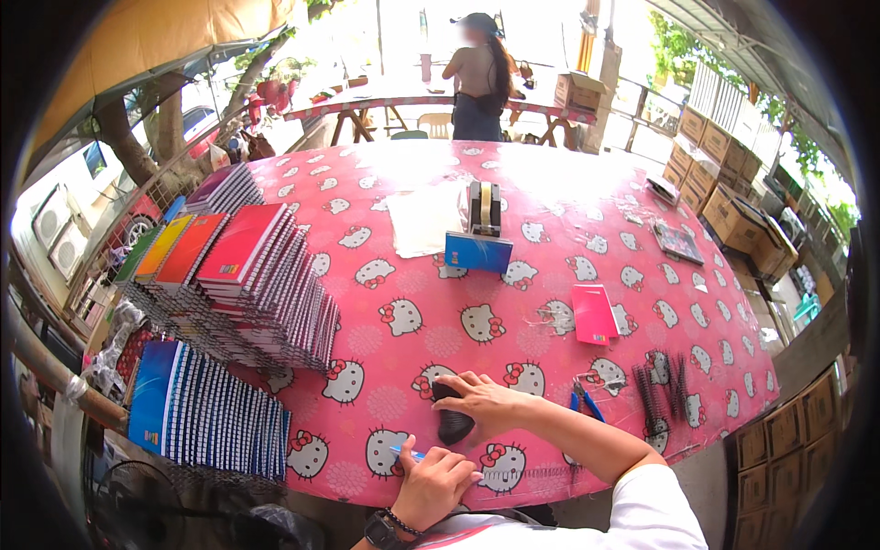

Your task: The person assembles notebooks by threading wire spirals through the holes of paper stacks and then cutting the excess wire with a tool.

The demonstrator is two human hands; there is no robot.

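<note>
My left hand [434, 483] is closed near the table's front edge. A slim blue-and-white pen-like thing [403, 452] sticks out from its fingers. Just beyond and to the right, my right hand [488, 408] is wrapped over a smooth black rounded object [453, 423] whose kind I cannot make out. Blue-handled pliers [587, 401] lie beside my right forearm. Further right are black spiral binding coils [649, 401]. One thin coil [532, 474] stretches along the front edge, by my left hand.
Stacked red spiral notebooks [240, 246] and blue ones [151, 403] fill the left side. A tape dispenser [484, 209] stands behind a blue notebook [478, 254]. Pink covers [595, 314] lie at right. Cardboard boxes [715, 137] stand beyond; another person [478, 82] is at a far table.
</note>
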